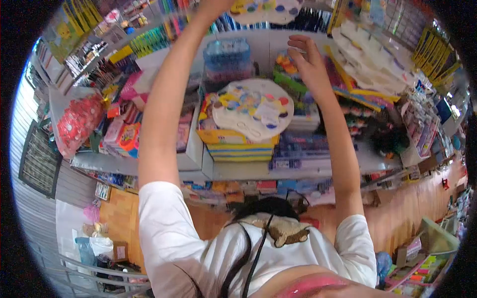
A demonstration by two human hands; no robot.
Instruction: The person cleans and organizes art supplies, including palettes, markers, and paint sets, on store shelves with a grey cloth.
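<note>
My left hand (217,6) is raised to the top edge, next to a white palette-shaped board (263,16) with coloured spots. Its fingers are cut off by the frame, so a grip cannot be seen. My right hand (309,62) is lifted above the shelf with its fingers apart and nothing visible in them. Below, between my arms, another white palette-shaped board (253,111) with coloured spots lies on a stack of yellow boxes (238,151). Behind that stack stand blue clear plastic cases (227,52).
More white palette-shaped boards (365,54) lie in a heap to the right. A red spotted bag in clear plastic (79,119) is at the left. Purple-blue boxes (300,151) sit beside the yellow stack. The grey shelf edge (238,171) runs across in front of me.
</note>
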